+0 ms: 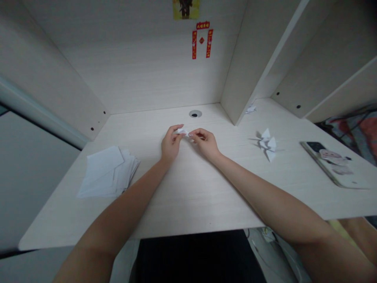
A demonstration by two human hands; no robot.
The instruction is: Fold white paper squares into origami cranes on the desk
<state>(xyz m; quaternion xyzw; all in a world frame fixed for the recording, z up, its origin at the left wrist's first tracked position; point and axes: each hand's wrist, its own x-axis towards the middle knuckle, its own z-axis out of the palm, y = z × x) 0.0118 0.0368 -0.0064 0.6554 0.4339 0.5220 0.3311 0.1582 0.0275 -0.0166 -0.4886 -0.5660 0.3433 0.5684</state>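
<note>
Both hands, left hand (170,142) and right hand (206,142), pinch a small folded paper (183,131) above the bench (191,196); crisp creases need fingertips kept close and pressure even.

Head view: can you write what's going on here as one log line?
left hand | pinches small folded paper | right hand | pinches same paper | paper stack left on desk | folded paper figures right

Two hands (171,143) (206,142) are sharing one small folded paper (183,131); one paper stack (107,173) is lying near the table's (188,196) left edge, one phone (335,163) and two finished paper figures (267,144) near its right.
</note>
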